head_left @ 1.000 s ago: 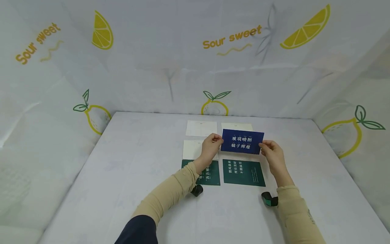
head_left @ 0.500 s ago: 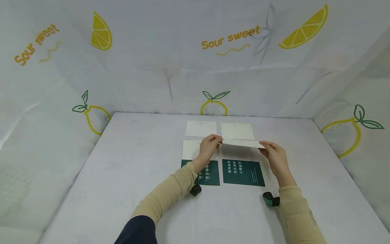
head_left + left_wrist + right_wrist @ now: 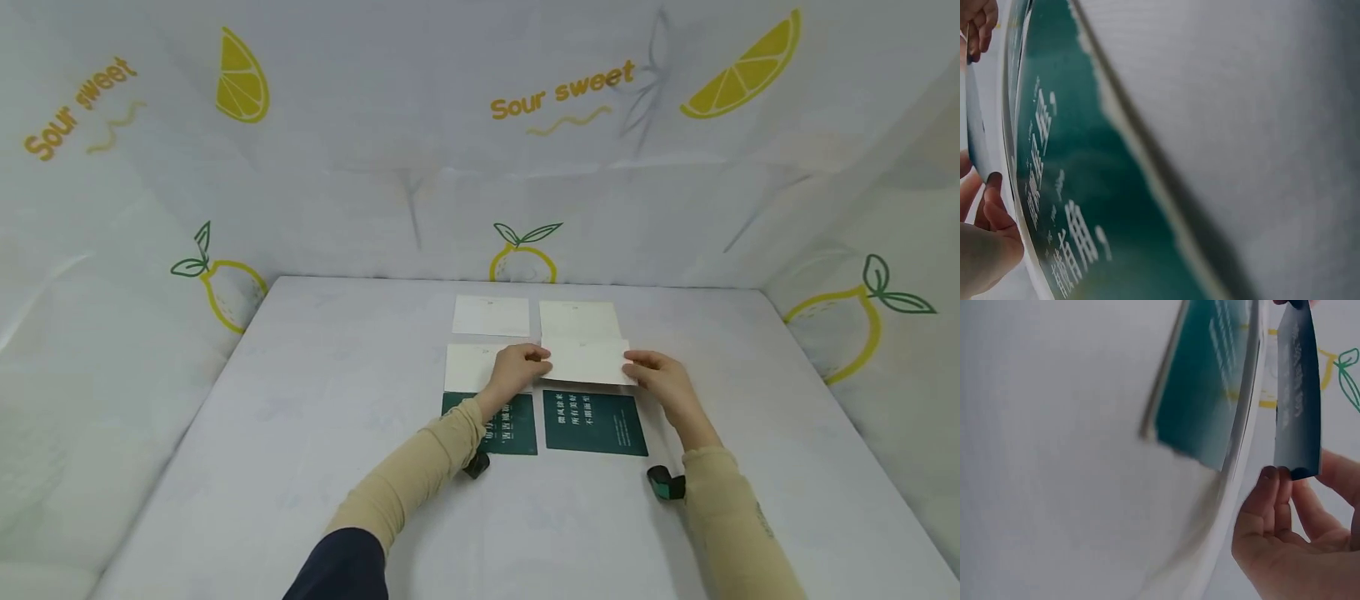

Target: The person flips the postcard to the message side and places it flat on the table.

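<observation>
Between both hands is a postcard (image 3: 585, 362), its white back facing up in the head view and its dark blue printed face (image 3: 1299, 400) turned down in the right wrist view. My left hand (image 3: 516, 368) pinches its left end. At the opposite end, the thumb and fingers of my right hand (image 3: 667, 383) pinch it. The postcard is slightly above the table, tilted, in front of a cream-backed card (image 3: 579, 318). Nearer me lies a green card with white writing (image 3: 596, 423). Another green card (image 3: 522, 429) is partly hidden by my left forearm.
Two more white-backed cards lie on the left: one at the back (image 3: 491, 316), another (image 3: 471, 367) partly behind my left hand. Black devices sit at the left wrist (image 3: 477, 464) and right wrist (image 3: 666, 483). A lemon-printed cloth (image 3: 337, 208) stands behind the white table (image 3: 300, 400).
Both hands have turned the postcard over: its blue printed face showed first, then its edge, now its white back. It has also come down closer to the table.
</observation>
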`<state>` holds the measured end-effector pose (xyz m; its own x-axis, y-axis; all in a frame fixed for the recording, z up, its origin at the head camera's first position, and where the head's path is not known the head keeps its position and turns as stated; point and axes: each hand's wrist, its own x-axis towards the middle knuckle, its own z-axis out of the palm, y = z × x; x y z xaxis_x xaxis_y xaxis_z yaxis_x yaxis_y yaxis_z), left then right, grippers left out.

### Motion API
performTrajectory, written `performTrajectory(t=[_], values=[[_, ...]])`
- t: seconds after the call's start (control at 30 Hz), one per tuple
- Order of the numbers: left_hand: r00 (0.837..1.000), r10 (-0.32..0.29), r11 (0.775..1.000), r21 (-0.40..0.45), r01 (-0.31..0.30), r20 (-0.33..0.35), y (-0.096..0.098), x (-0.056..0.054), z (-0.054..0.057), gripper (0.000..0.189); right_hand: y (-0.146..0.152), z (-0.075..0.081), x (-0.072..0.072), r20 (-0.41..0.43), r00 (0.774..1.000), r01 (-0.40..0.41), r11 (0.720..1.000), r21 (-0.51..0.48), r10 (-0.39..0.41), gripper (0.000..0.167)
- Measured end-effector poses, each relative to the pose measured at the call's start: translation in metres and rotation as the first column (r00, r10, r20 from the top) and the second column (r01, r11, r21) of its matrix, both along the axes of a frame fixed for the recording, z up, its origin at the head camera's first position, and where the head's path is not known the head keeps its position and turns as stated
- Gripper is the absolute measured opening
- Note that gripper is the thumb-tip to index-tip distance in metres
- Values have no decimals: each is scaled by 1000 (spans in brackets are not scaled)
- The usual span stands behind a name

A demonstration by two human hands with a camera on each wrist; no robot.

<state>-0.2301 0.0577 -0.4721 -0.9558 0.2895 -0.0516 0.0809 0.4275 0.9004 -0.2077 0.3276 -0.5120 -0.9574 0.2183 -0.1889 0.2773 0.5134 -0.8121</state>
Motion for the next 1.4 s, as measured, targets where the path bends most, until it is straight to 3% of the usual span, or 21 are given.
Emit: performTrajectory(t=[0.1,0.27,0.37,0.6,0.83,0.97,1.13,1.27,1.4], values=[[998,-52,994,-102,48,-34,1,1,1,26,-5,10,0,70,995,-77,994,71,72,53],[989,-113,975,-201,92,-94,6,3,5,28,-22,46,12,151,978,-156,984,82,143,54],[980,-144,955,-281,100,-140,10,2,6,27,-29,59,16,180,969,-191,977,98,171,54],[961,-185,904,-418,85,-204,19,1,4,26,-31,57,9,174,964,-240,937,253,200,50],[939,-247,826,-559,74,-240,25,3,5,26,-41,54,3,161,963,-266,846,462,215,44],[921,-277,796,-602,60,-274,24,3,7,25,-46,56,5,186,964,-260,827,498,191,42],[910,-295,774,-632,48,-292,23,0,6,20,-47,61,7,196,961,-269,813,517,194,41],[911,-291,782,-622,49,-294,23,0,7,23,-42,66,8,158,965,-262,830,493,210,41],[915,-259,832,-552,49,-309,19,4,13,30,-36,74,16,85,974,-224,864,451,209,45]])
